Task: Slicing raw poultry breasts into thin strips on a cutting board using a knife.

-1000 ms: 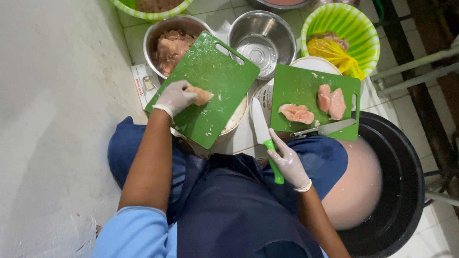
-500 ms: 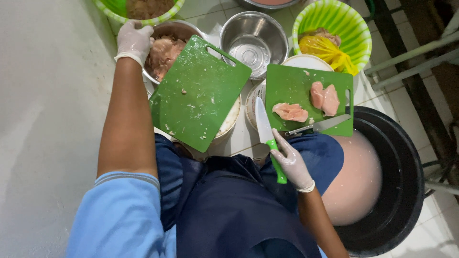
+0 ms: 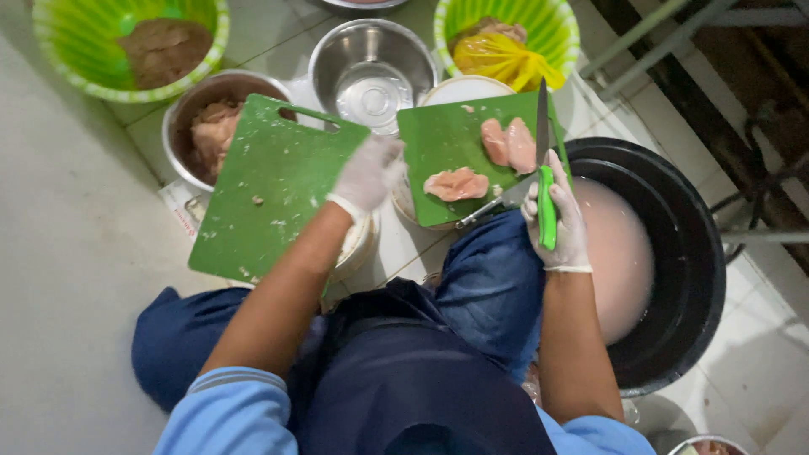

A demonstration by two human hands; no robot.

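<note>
The right hand (image 3: 558, 221) is clamped on a green-handled knife (image 3: 543, 181) pointing far, while the loosely open left hand (image 3: 366, 174) hovers just left of the chicken piece (image 3: 456, 183) on the right cutting board (image 3: 447, 139).

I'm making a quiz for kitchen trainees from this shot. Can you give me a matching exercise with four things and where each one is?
Things:
1. knife
2. raw meat pieces
3. yellow bag
4. cloudy water

Places:
A. in the black tub
B. in the right hand
C. in the green basket
D. on the right green cutting board

Pairs: 1-B, 2-D, 3-C, 4-A
</note>
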